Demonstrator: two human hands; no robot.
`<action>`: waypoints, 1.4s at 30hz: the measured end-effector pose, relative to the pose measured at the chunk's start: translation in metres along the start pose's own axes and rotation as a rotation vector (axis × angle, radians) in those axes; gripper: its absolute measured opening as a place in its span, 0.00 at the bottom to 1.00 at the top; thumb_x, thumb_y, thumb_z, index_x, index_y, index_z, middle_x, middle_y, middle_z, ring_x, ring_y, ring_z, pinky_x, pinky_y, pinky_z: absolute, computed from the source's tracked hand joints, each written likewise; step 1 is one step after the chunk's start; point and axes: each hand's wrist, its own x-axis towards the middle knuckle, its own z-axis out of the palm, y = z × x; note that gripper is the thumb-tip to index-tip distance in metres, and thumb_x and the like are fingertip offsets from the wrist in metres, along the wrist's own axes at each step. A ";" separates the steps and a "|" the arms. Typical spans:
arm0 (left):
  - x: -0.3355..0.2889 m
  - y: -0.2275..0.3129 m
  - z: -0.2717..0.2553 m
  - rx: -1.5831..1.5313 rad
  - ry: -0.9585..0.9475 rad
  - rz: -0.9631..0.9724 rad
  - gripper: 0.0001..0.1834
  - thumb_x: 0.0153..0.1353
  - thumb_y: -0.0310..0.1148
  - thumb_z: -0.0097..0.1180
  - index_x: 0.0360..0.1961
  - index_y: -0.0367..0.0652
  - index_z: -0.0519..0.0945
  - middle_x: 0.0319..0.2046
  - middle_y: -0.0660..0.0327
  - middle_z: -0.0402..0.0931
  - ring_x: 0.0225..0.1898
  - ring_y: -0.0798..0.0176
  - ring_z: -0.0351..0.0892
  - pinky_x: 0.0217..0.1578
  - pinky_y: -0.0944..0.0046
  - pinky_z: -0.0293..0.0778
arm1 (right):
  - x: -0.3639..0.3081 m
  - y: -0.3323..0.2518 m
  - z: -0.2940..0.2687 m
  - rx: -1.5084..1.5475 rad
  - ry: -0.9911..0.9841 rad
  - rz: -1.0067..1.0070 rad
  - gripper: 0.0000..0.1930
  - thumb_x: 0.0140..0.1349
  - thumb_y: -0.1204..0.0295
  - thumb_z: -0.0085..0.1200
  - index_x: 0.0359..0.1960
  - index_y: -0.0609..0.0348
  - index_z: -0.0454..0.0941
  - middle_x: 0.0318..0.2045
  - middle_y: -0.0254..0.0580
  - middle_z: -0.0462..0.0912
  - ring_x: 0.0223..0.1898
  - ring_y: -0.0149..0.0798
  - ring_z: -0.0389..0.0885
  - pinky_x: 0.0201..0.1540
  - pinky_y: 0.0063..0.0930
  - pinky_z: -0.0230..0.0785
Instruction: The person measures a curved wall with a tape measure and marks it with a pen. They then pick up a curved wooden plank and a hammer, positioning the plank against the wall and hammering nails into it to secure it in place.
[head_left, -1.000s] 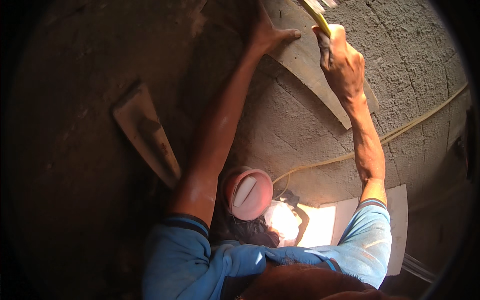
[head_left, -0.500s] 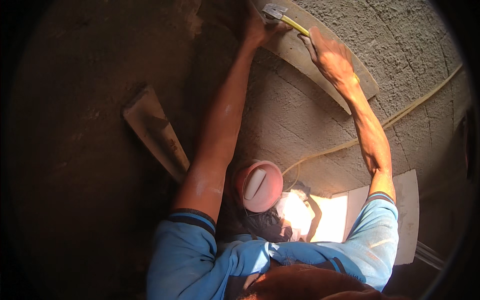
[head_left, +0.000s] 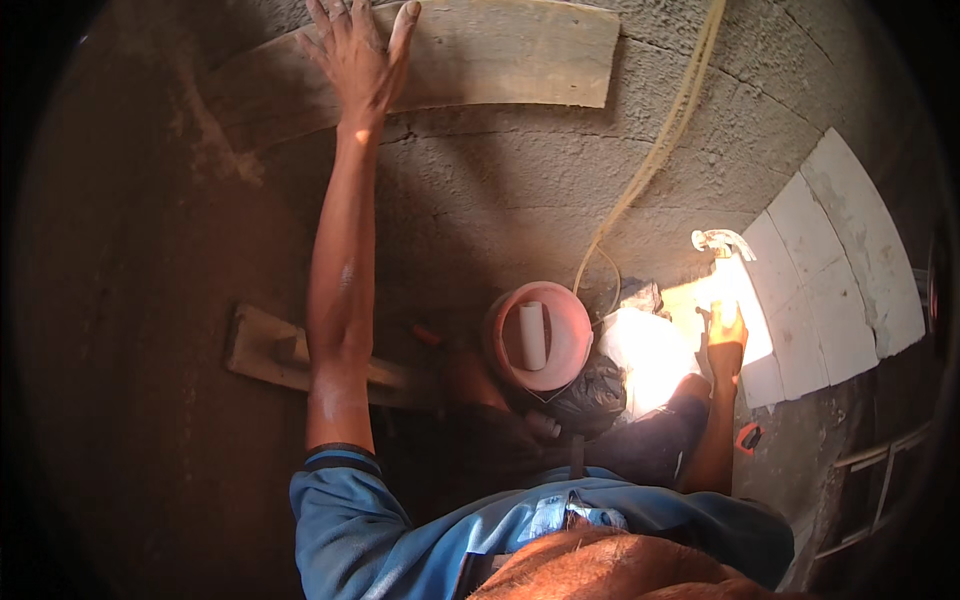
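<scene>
A blue shirt is showing, its short left sleeve ending in a dark cuff that is carrying a blue stripe; dark legwear is showing too.

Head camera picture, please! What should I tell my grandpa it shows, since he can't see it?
A person's left hand is spread over a long board against a rough grey wall, while their right hand holds a claw hammer in bright light. In the picture, below the board, a pink bucket holds a white cylinder.
</scene>
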 end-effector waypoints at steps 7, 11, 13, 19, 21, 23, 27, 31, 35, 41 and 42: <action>-0.020 -0.024 0.056 0.220 0.022 0.210 0.36 0.65 0.63 0.49 0.66 0.54 0.67 0.73 0.53 0.52 0.76 0.46 0.39 0.69 0.29 0.29 | -0.082 0.189 -0.052 -0.249 -0.070 0.437 0.27 0.69 0.50 0.48 0.44 0.67 0.79 0.33 0.58 0.81 0.38 0.51 0.81 0.43 0.42 0.69; -0.016 -0.010 0.057 0.336 -0.056 0.233 0.39 0.68 0.64 0.41 0.71 0.53 0.59 0.75 0.53 0.44 0.77 0.47 0.34 0.71 0.34 0.29 | -0.112 0.233 -0.079 -0.181 -0.214 0.731 0.31 0.67 0.43 0.45 0.44 0.65 0.79 0.27 0.54 0.79 0.34 0.50 0.81 0.41 0.43 0.70; -0.012 -0.004 0.047 0.442 -0.108 0.228 0.43 0.68 0.68 0.33 0.72 0.46 0.56 0.75 0.49 0.42 0.77 0.46 0.33 0.71 0.35 0.33 | -0.079 0.177 -0.111 -0.337 -0.420 0.839 0.30 0.69 0.43 0.42 0.41 0.60 0.81 0.20 0.44 0.79 0.27 0.46 0.81 0.34 0.39 0.72; -0.001 -0.025 0.036 0.759 -0.359 0.169 0.47 0.66 0.71 0.30 0.75 0.47 0.48 0.76 0.51 0.38 0.77 0.47 0.37 0.69 0.34 0.44 | -0.062 0.212 -0.174 0.293 -0.334 0.885 0.26 0.69 0.50 0.51 0.43 0.67 0.79 0.19 0.38 0.75 0.23 0.34 0.75 0.29 0.34 0.67; 0.008 -0.028 0.013 1.035 -0.544 0.112 0.46 0.67 0.70 0.27 0.76 0.50 0.43 0.77 0.53 0.35 0.77 0.49 0.37 0.69 0.29 0.38 | -0.079 0.245 -0.171 0.354 -0.348 0.726 0.27 0.68 0.49 0.50 0.47 0.68 0.79 0.25 0.50 0.81 0.32 0.40 0.83 0.34 0.37 0.71; 0.032 0.015 0.021 1.123 -0.719 0.048 0.45 0.65 0.72 0.28 0.76 0.59 0.47 0.77 0.52 0.39 0.77 0.50 0.42 0.66 0.23 0.37 | -0.098 0.254 -0.172 0.312 -0.335 0.732 0.30 0.67 0.46 0.48 0.46 0.67 0.79 0.29 0.56 0.83 0.34 0.46 0.85 0.37 0.40 0.74; 0.042 0.180 -0.004 1.357 -1.260 0.007 0.44 0.64 0.72 0.33 0.75 0.62 0.53 0.74 0.54 0.50 0.71 0.48 0.57 0.63 0.27 0.49 | -0.106 0.201 -0.235 0.464 -0.400 1.264 0.29 0.66 0.45 0.47 0.40 0.66 0.79 0.25 0.53 0.82 0.26 0.45 0.82 0.31 0.40 0.72; 0.005 0.328 -0.053 0.702 -1.926 0.078 0.43 0.65 0.70 0.35 0.75 0.61 0.54 0.74 0.54 0.51 0.71 0.48 0.58 0.63 0.31 0.51 | -0.165 0.159 -0.294 0.569 -0.212 1.360 0.22 0.68 0.51 0.50 0.39 0.62 0.78 0.19 0.46 0.78 0.15 0.39 0.77 0.19 0.37 0.69; -0.016 0.468 -0.061 0.146 -2.321 0.010 0.42 0.65 0.69 0.37 0.75 0.61 0.54 0.74 0.55 0.52 0.70 0.49 0.59 0.62 0.35 0.53 | -0.199 0.119 -0.387 0.537 0.138 1.557 0.18 0.67 0.58 0.50 0.36 0.65 0.76 0.19 0.46 0.79 0.19 0.41 0.79 0.21 0.39 0.70; -0.040 0.627 -0.059 -0.148 -2.710 0.085 0.40 0.66 0.66 0.39 0.74 0.60 0.54 0.73 0.55 0.54 0.69 0.49 0.61 0.62 0.41 0.56 | -0.251 0.103 -0.532 0.571 0.620 1.741 0.17 0.68 0.57 0.50 0.39 0.62 0.75 0.25 0.46 0.81 0.24 0.43 0.81 0.28 0.40 0.72; -0.045 0.648 -0.056 -0.159 -2.750 0.132 0.40 0.67 0.66 0.40 0.74 0.60 0.55 0.73 0.56 0.54 0.69 0.49 0.61 0.62 0.42 0.56 | -0.261 0.092 -0.555 0.641 0.739 1.763 0.18 0.68 0.55 0.49 0.42 0.61 0.75 0.26 0.46 0.81 0.27 0.45 0.82 0.33 0.41 0.74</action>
